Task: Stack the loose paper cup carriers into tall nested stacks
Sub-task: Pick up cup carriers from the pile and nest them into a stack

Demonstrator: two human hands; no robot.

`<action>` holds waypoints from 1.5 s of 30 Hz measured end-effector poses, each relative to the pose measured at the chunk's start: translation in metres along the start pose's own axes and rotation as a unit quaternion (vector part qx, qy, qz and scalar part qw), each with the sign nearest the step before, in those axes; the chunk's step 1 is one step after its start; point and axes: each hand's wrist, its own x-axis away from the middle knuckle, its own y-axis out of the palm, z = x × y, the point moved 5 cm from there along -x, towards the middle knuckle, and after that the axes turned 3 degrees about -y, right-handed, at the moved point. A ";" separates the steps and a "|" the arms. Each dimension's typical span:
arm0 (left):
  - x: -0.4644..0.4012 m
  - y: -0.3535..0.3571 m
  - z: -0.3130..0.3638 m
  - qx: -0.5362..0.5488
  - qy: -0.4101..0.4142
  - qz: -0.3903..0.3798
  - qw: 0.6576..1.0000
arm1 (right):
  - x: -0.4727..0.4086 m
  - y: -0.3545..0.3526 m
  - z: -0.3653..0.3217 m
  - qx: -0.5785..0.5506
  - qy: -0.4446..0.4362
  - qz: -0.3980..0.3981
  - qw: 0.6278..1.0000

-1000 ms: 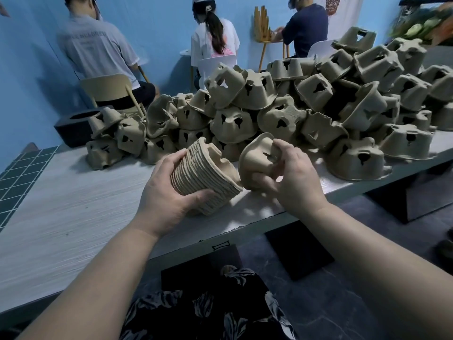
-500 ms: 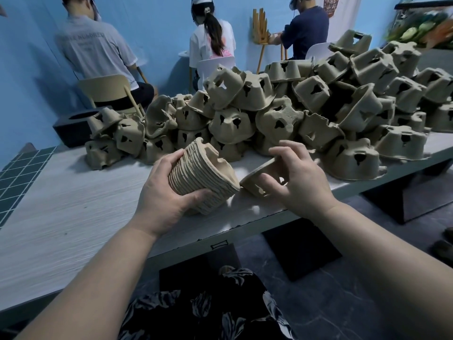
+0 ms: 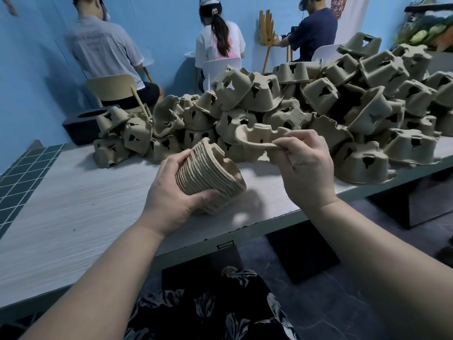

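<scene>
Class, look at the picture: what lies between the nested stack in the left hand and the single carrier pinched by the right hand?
In the head view, nothing lies between the nested stack and the single carrier; only open air, with the table behind.

I've just got one head-worn wide-angle cam, looking forward and down, close over the table [image 3: 73, 192].

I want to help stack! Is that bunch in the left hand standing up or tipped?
Tipped: the nested stack leans sideways in the left hand.

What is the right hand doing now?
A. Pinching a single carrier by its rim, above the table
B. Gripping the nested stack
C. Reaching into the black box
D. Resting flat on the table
A: the right hand pinches one carrier by its rim, while the left hand grips the stack.
</scene>
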 end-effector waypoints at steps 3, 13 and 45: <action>0.000 -0.001 0.001 -0.002 -0.002 0.001 1.000 | 0.000 0.008 -0.014 -0.066 0.020 0.003 0.998; 0.000 -0.007 0.004 -0.035 -0.021 -0.009 0.999 | 0.023 0.034 -0.025 -0.080 -0.015 -0.182 0.980; -0.017 -0.026 0.006 -0.103 -0.051 -0.046 0.992 | 0.016 0.067 -0.053 -0.112 -0.065 -0.278 0.952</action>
